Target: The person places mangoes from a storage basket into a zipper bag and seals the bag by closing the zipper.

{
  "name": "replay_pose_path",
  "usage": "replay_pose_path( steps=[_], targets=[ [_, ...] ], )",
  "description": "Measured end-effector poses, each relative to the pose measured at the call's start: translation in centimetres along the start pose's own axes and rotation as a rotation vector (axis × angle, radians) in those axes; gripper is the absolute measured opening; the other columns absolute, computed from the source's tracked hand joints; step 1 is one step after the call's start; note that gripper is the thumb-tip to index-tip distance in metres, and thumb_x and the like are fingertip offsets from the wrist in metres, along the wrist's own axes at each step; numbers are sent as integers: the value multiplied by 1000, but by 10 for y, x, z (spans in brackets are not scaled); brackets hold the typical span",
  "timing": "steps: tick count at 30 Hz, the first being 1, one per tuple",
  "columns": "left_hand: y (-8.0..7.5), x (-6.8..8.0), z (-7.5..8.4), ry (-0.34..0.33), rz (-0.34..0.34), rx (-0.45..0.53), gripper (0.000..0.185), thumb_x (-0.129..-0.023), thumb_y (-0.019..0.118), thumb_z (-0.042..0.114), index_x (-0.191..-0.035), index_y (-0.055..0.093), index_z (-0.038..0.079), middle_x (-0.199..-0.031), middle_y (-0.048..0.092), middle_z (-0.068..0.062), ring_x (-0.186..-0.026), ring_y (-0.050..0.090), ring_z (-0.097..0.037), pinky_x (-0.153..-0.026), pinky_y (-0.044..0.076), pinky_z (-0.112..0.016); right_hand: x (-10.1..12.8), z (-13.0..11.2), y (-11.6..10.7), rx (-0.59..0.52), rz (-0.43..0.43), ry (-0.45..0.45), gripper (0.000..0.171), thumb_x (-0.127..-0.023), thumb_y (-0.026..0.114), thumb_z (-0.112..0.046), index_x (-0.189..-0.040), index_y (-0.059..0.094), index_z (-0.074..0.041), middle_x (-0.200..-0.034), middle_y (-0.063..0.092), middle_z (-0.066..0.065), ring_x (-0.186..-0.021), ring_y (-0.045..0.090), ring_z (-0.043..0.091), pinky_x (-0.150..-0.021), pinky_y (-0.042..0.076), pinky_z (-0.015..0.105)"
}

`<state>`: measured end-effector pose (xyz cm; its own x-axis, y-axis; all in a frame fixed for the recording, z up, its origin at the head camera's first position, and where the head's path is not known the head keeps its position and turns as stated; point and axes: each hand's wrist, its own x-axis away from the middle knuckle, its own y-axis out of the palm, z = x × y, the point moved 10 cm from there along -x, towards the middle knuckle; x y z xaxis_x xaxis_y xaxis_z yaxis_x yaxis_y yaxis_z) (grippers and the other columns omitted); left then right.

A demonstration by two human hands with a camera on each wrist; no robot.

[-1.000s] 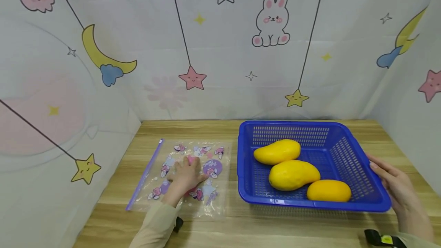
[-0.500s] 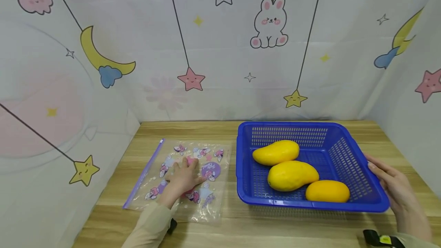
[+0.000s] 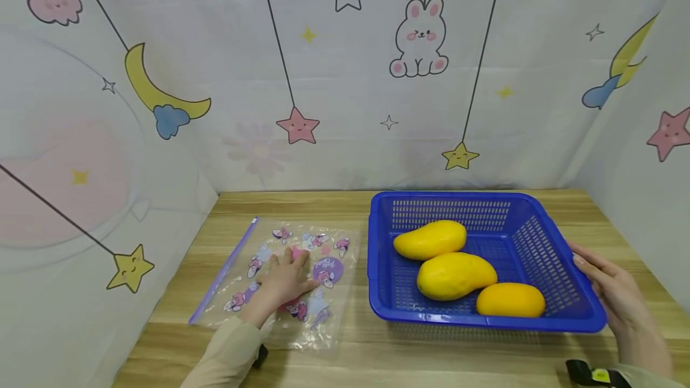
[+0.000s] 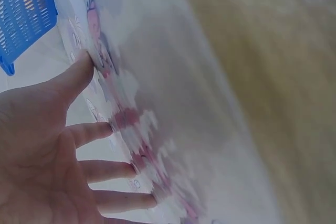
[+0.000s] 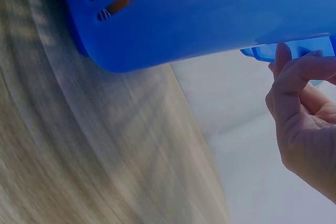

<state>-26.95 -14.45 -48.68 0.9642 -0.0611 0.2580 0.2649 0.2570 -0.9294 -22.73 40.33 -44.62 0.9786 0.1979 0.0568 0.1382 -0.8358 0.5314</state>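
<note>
In the head view my left hand (image 3: 283, 283) lies with spread fingers on a clear zip bag (image 3: 327, 271) printed with pink and purple cartoon figures. The bag is flat on the table, its purple zip edge to the left. In the left wrist view the fingertips (image 4: 128, 169) press on its film. My right hand (image 3: 620, 298) holds the right rim of a blue plastic basket (image 3: 431, 317); in the right wrist view its fingers (image 5: 286, 85) curl at that rim. Three yellow mangoes lie inside: a back mango (image 3: 431, 240), a middle mango (image 3: 455, 276) and a front mango (image 3: 511, 300).
The wood-grain table (image 3: 302, 199) runs back to a white cloth backdrop (image 3: 345, 76) with printed stars, a moon and rabbits. Similar cloth hangs at both sides. Bare wood shows between bag and basket and along the front.
My left hand has slid slightly left and toward me, the near part of the bag shifting left with it. The right hand stays at the basket rim. The head view has drifted a little.
</note>
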Motion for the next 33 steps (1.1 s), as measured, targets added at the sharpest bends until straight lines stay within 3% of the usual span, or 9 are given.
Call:
replay_pose_path(
  steps=[22,33],
  targets=[
    [-1,2,-2,78,-3,-58,81,-84,64,55,-150,33,19,-157,21,-25,-139,20,-59,-86,29,-86,-1,-2,-5,6,53,25,42,-103,35,-6,-116,71,-23,-103,75,1,-89,73,19,-70,61,34],
    [-7,6,1,188,43,-147,79,-84,62,59,-147,39,18,-152,32,-26,-132,32,-60,-84,42,-78,0,0,-3,-4,29,16,43,-103,34,-5,-118,70,-23,-105,74,1,-91,73,19,-71,61,34]
  ],
)
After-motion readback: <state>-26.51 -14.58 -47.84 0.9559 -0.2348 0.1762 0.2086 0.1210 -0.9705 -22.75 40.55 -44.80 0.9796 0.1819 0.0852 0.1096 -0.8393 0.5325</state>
